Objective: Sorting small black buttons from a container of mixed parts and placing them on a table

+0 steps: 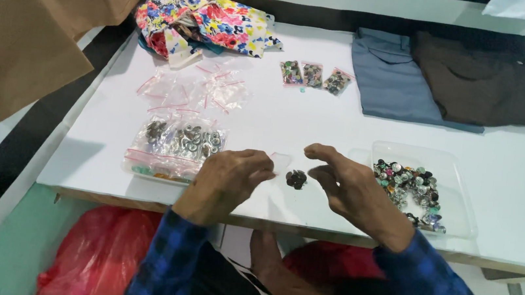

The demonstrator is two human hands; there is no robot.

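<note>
My left hand [227,180] pinches the edge of a small clear zip bag [281,161] that lies on the white board [344,120]. A small pile of dark buttons [296,179] sits on the board just right of that bag, between my hands. My right hand [353,187] hovers beside the pile with fingers curled and apart, holding nothing. To its right stands a clear plastic tray [459,209] holding several mixed buttons [413,188].
Filled button bags [177,144] lie left of my hand, empty zip bags [200,91] beyond them. Three small filled bags [313,75] lie at the back. Floral fabric [207,22], blue cloth [395,80] and brown cloth [487,84] lie along the far edge. Red plastic bags [99,254] sit below.
</note>
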